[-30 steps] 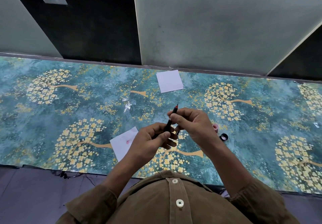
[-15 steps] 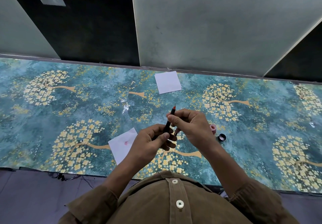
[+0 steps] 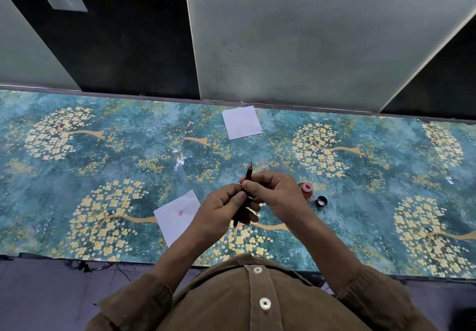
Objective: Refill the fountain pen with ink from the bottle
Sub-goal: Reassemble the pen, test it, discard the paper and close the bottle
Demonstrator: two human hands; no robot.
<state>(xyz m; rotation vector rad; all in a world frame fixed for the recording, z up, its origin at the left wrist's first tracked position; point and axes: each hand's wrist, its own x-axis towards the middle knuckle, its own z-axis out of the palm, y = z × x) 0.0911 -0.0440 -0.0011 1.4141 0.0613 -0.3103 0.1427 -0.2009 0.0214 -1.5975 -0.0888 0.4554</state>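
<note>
- My fingers [image 3: 253,189] pinch the fountain pen [image 3: 247,176] at frame centre: left hand [image 3: 221,212] grips the barrel, right hand [image 3: 275,194] the front section.
- Probably reassembling; the open ink bottle [image 3: 307,190] sits just right.
- Next: twist snug, tip up.

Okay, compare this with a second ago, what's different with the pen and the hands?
Very little. The left hand and right hand keep their grip on the pen, red tip pointing away from the person; nothing was taken up or let go. The open ink bottle, its cap, the stained paper and the clean paper lie as before on the table.
</note>
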